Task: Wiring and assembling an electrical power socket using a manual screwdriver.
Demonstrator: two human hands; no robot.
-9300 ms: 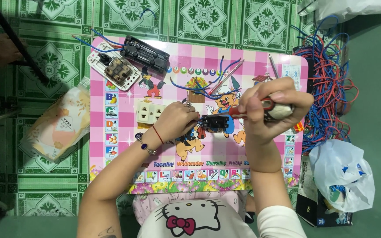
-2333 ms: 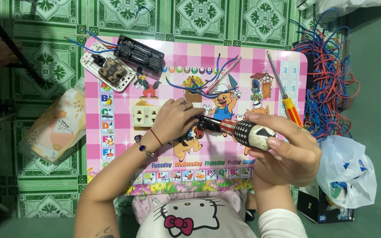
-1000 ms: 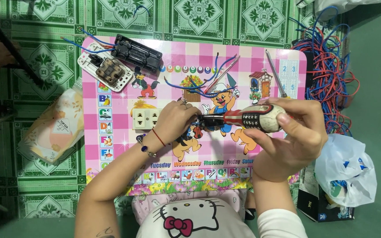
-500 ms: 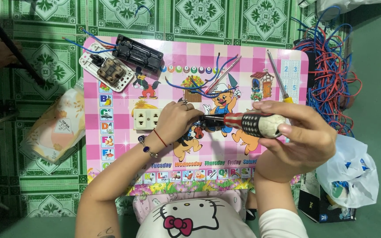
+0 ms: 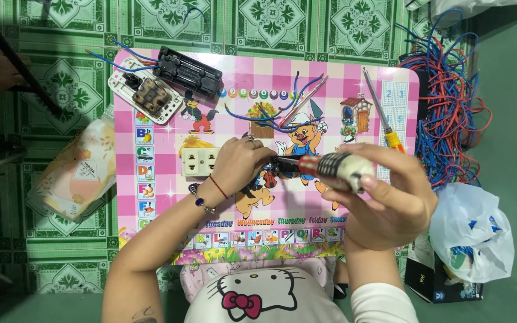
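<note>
Right hand [image 5: 384,200] clenched round a screwdriver [image 5: 324,167], handle end toward the thumb, shaft lying level and pointing left. Tip meets a small dark part [image 5: 273,170] pinched under the left hand [image 5: 240,162], grip closed on it, fingers curled down onto the counter [image 5: 330,78]. Part sits mid-counter, just right of the cream socket [image 5: 200,161]; the left hand touches the socket's edge. Loose blue and red wires [image 5: 270,116] lie just above the hands. Second screwdriver [image 5: 381,113], yellow handle, lies at the right side of the counter, near the right hand. Black battery holder [image 5: 188,73] and white switch [image 5: 146,97] at top left, well apart. Wire tangle [image 5: 450,113] on the floor at right.
</note>
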